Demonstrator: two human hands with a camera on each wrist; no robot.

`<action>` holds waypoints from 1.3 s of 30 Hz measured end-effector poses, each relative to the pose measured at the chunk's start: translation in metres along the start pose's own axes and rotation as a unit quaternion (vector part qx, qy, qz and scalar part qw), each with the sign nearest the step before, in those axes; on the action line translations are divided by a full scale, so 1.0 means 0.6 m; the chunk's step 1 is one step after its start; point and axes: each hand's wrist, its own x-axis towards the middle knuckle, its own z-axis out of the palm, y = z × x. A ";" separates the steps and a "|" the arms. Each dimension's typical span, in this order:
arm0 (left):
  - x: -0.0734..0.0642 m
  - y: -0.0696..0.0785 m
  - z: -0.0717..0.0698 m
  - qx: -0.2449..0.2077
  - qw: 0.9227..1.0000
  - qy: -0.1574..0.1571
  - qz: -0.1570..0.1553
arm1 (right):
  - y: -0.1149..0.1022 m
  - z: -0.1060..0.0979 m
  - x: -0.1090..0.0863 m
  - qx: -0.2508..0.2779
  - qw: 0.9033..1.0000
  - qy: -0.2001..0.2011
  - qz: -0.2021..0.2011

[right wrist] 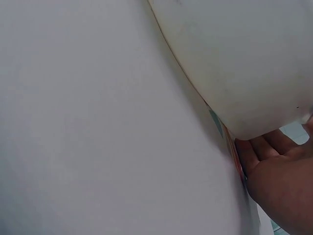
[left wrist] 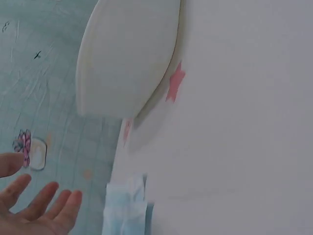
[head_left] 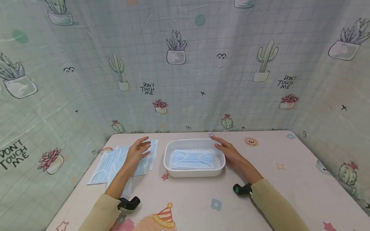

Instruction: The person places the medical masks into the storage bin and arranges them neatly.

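Near the middle of the table stands a white plastic tub (head_left: 195,173), with blue face masks (head_left: 192,159) lying flat inside, their white ear loops on top. My right hand (head_left: 231,154) is at the tub's right end; its fingers (right wrist: 266,147) lie along the outside wall in the right wrist view, and the thumb is near the rim. To the left, loose blue masks (head_left: 101,171) are spread overlapping on the table. Above them hovers my left hand (head_left: 137,155), its fingers spread and relaxed with nothing in them, as the left wrist view also shows.
A pale table (head_left: 245,205) printed with stars, flowers and faces bears everything. Behind it and on both sides hangs a cactus-print curtain (head_left: 185,80). Each wrist wears a black camera (head_left: 129,203) at the sleeve cuff.
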 end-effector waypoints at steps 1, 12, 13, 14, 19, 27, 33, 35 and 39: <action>-0.002 0.002 -0.017 0.013 1.000 0.009 0.002 | 0.000 0.000 0.000 0.002 1.000 0.002 0.000; -0.028 -0.002 -0.186 0.252 0.960 0.117 0.014 | -0.004 0.002 0.001 0.007 1.000 -0.005 0.001; -0.031 -0.003 -0.197 0.277 0.952 0.126 0.013 | -0.004 0.001 0.003 0.003 1.000 -0.009 -0.003; -0.034 -0.005 -0.207 0.300 0.944 0.135 0.013 | -0.003 0.001 0.003 -0.002 1.000 -0.012 -0.006; -0.043 -0.020 -0.247 0.381 0.912 0.148 0.036 | 0.002 -0.002 0.005 -0.020 0.999 -0.029 -0.023; -0.050 -0.059 -0.282 0.451 0.880 0.133 0.071 | 0.006 -0.004 0.003 -0.021 0.998 -0.046 -0.048; -0.057 -0.075 -0.294 0.484 0.865 0.131 0.028 | 0.006 -0.004 0.004 -0.014 0.998 -0.042 -0.038; -0.060 -0.076 -0.297 0.491 0.862 0.127 0.020 | 0.005 -0.005 0.005 -0.015 0.998 -0.040 -0.035; -0.066 -0.073 -0.299 0.495 0.861 0.114 -0.002 | 0.003 -0.004 0.005 -0.018 0.999 -0.035 -0.030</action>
